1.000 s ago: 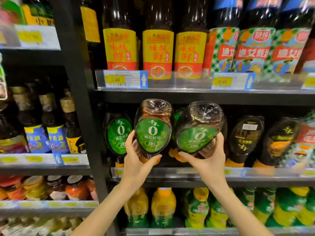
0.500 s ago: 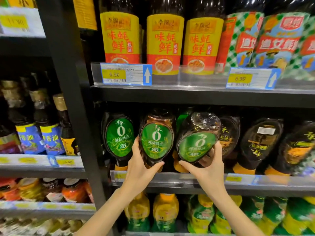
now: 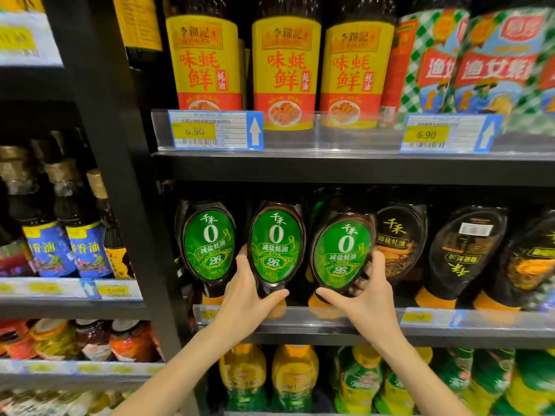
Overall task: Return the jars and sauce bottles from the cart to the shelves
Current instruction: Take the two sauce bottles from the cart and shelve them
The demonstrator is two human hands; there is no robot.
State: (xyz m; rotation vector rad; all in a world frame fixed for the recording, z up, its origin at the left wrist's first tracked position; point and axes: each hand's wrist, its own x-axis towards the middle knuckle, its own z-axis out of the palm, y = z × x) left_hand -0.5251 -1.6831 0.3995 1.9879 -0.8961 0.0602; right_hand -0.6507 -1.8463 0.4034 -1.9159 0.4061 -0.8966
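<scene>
The step in hand appears to be seating two sauce bottles in their row on the middle shelf [image 3: 330,331]. The left grip [image 3: 246,298] is closed round the lower part of the middle green-label bottle [image 3: 274,247], thumb across the front near the neck and fingers wrapped behind its left side. The right grip [image 3: 365,298] clasps the right green-label bottle [image 3: 341,253] the same way, thumb under the label and fingertips curling round the far side. Both bottles stand cap down, inside the shelf opening, just beside a third green-label bottle [image 3: 207,244]; the right one leans a little towards the black-label bottle [image 3: 399,238]. Whether the orange caps already rest on the shelf is hidden by the hands and rail. Next, probably: straighten the right bottle, confirm both stand firm, then loosen each grip and draw back without nudging the neighbours
</scene>
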